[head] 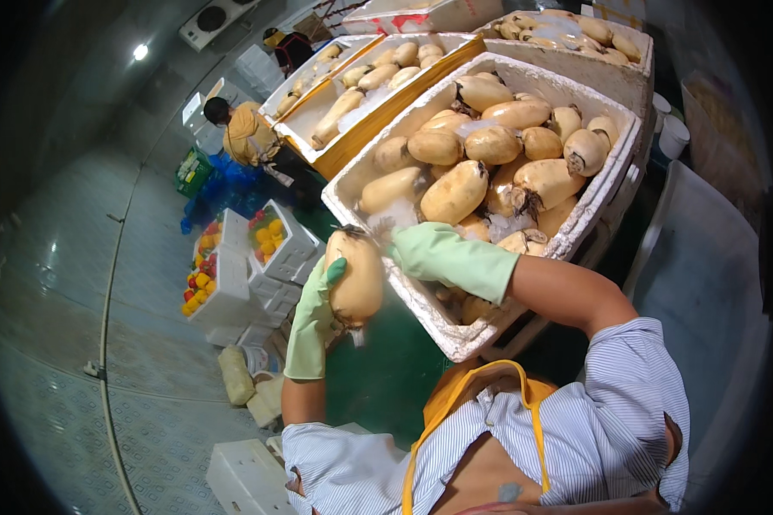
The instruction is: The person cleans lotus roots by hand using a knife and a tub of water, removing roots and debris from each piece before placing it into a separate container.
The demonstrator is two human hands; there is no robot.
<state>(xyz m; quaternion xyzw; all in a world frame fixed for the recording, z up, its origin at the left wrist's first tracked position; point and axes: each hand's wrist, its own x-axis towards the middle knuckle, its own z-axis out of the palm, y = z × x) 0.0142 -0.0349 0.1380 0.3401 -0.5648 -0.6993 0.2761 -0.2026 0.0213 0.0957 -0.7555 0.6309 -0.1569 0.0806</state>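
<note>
A fat, pale lotus root (355,277) is upright in my left hand (322,290), which wears a light green rubber glove with its thumb across the root. Dark, ragged remains show at the root's two ends. My right hand (412,251), in a matching glove, is at the left wall of a white foam box (419,299), close beside the held root. Its fingertips are blurred, so whether they hold anything is unclear. Many more lotus roots (454,192) fill that box, with crushed ice (505,225) among them.
Other foam boxes of lotus roots (335,116) stand behind, some edged with yellow tape. On the left are stacked boxes of red and yellow peppers (267,238). A person in a yellow top (248,135) is farther back. A large pale tub (696,277) stands at right.
</note>
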